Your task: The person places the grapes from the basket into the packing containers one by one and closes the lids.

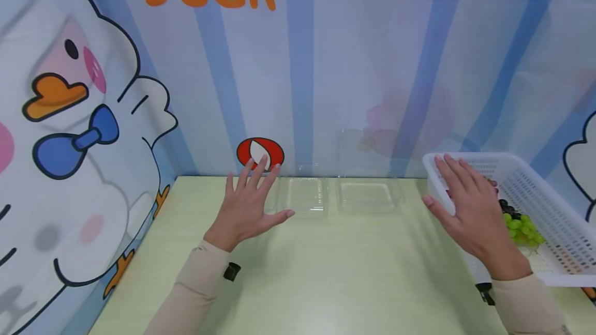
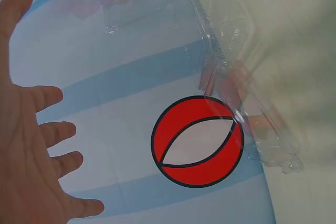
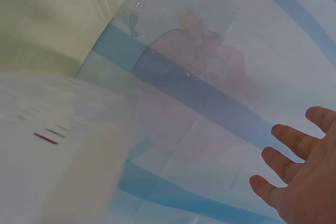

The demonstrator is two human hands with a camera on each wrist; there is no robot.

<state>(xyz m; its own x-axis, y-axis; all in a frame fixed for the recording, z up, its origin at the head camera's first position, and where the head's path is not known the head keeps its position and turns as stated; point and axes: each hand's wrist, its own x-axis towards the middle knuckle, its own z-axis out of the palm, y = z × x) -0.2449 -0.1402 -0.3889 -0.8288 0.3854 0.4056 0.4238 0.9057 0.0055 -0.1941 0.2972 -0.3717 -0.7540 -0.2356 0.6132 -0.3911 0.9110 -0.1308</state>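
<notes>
My left hand [image 1: 247,211] hovers over the left part of the table, fingers spread and holding nothing. Just beyond its fingertips stands a clear plastic clamshell box [image 1: 302,195] with its lid raised; it also shows in the left wrist view as a clear plastic edge [image 2: 273,145]. A second clear box [image 1: 368,195] with a raised lid stands to its right. My right hand [image 1: 479,216], fingers extended, is over the left side of a white plastic basket [image 1: 568,268]. Inside the basket lie green grapes [image 1: 523,230] and dark grapes [image 1: 507,208], with reddish grapes partly hidden behind the hand.
A pale green table [image 1: 326,273] meets a blue striped backdrop [image 1: 344,66] at the back. The backdrop bears a printed duck [image 1: 84,169] on the left. The basket takes up the table's right side.
</notes>
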